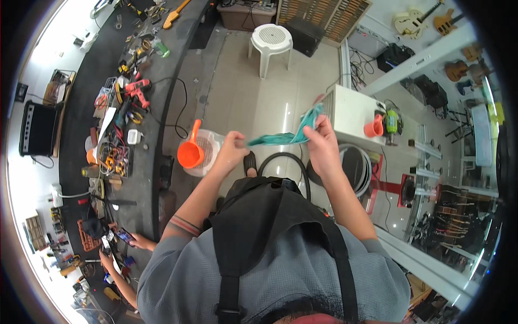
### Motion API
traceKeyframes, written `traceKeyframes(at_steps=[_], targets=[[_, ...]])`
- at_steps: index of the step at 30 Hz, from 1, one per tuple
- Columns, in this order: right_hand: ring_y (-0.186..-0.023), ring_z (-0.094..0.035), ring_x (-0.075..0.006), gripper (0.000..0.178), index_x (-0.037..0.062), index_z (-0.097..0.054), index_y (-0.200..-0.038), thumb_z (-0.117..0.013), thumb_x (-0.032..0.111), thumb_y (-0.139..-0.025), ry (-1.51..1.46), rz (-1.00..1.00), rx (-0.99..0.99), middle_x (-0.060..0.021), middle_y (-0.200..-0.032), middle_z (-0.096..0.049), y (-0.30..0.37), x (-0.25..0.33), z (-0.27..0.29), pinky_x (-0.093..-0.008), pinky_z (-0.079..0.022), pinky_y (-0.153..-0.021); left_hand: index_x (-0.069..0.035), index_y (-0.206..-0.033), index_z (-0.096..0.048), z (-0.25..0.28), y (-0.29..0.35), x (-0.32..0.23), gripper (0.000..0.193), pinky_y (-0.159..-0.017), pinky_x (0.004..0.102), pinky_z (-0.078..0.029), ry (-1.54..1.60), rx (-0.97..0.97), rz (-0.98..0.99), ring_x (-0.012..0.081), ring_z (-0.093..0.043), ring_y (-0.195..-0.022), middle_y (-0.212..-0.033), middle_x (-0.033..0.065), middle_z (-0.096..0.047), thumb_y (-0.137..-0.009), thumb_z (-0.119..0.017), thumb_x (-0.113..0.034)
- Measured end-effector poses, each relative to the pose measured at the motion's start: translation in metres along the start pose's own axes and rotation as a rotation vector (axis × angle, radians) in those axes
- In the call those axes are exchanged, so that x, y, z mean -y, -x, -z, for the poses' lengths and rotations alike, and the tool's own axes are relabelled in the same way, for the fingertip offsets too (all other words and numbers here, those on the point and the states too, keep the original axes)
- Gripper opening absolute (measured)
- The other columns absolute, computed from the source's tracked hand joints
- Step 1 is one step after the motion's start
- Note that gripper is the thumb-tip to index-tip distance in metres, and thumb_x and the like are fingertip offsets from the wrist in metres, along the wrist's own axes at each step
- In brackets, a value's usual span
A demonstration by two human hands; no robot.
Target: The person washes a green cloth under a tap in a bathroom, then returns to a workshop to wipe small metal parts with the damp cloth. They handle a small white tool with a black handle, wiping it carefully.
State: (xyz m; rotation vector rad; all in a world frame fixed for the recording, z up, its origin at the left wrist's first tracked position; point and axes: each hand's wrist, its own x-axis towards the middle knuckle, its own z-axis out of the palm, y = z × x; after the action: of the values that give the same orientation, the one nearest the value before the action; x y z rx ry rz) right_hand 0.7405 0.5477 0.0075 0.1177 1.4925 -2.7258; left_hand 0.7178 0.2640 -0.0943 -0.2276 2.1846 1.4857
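Note:
A teal cloth (280, 139) stretches in a twisted strip between my two hands, in front of my black apron. My right hand (324, 144) is closed around its bunched end, with some fabric standing up above the fingers. At the other end, my left hand (232, 151) pinches the thin, slightly blurred tip. Just left of that hand an orange dipper (191, 154) with an upright handle rests on a white perforated stool (211, 141).
A dark workbench (145, 162) along the left bears a red power drill (138, 92) and scattered tools. Another person's hand (141, 242) holds a phone there. Ahead stands a white stool (271, 36). At right, a white cabinet (345, 116) carries a coral mug (373, 127). A black hose (291, 155) curves on the floor.

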Motion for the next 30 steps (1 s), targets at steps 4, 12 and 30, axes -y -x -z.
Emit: traceKeyframes(at_steps=[4, 12, 30], targets=[[-0.102, -0.058, -0.0099, 0.026, 0.0089, -0.052, -0.109, -0.075, 0.004, -0.099, 0.455, 0.021, 0.068, 0.0006, -0.107, -0.058, -0.086, -0.005, -0.033, -0.0299, -0.048, -0.089, -0.002, -0.123, -0.061, 0.016, -0.057, -0.127, 0.03, -0.094, 0.0371, -0.056, 0.374, 0.269, -0.521, 0.0172, -0.061, -0.118, -0.134, 0.0113, -0.059, -0.097, -0.076, -0.007], [-0.1, -0.059, -0.0092, 0.026, 0.0077, -0.053, -0.112, -0.072, -0.002, -0.097, 0.341, -0.013, 0.118, -0.0002, -0.106, -0.061, -0.252, 0.039, -0.023, -0.0279, -0.048, -0.087, -0.004, -0.116, -0.062, 0.061, -0.207, -0.215, 0.01, -0.097, 0.0297, -0.049, 0.398, 0.317, -0.533, 0.0095, -0.059, -0.108, -0.113, 0.0011, -0.064, -0.108, -0.063, -0.01], [-0.121, -0.058, -0.0187, 0.027, 0.0033, -0.056, -0.13, -0.049, 0.026, -0.116, 0.293, -0.579, 0.576, -0.0058, -0.127, -0.061, -0.654, -0.022, -0.092, -0.0388, -0.045, -0.11, -0.008, -0.112, -0.053, 0.135, -0.386, -0.261, 0.015, -0.078, 0.0229, -0.038, 0.647, -0.71, -0.398, 0.0043, -0.043, -0.088, -0.095, -0.0062, -0.047, -0.116, -0.055, -0.023]])
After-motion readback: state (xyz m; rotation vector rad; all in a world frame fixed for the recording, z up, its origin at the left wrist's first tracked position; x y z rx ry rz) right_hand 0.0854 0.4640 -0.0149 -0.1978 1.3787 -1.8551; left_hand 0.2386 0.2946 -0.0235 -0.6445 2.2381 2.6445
